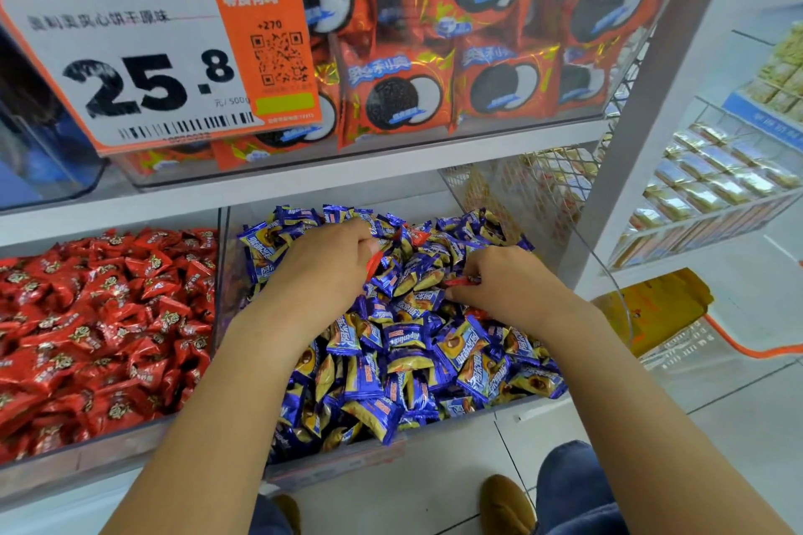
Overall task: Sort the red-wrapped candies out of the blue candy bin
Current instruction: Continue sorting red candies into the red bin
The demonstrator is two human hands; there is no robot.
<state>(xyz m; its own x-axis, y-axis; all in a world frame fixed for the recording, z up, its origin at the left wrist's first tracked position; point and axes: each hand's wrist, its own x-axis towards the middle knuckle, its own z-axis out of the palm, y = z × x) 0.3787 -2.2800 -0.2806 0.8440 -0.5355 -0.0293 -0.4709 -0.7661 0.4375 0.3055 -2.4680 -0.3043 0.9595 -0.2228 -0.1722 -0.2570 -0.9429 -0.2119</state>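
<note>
Blue candy bin, shelf-mounted: left hand and right hand in the pile, each pinching a red candy; red bin alongside.

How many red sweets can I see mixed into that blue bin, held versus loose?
Red-wrapped candy in left hand: 1
Red-wrapped candy in right hand: 1
Red-wrapped candy loose among blue-and-gold wrapped candies: 1
Total visible: 3
</note>
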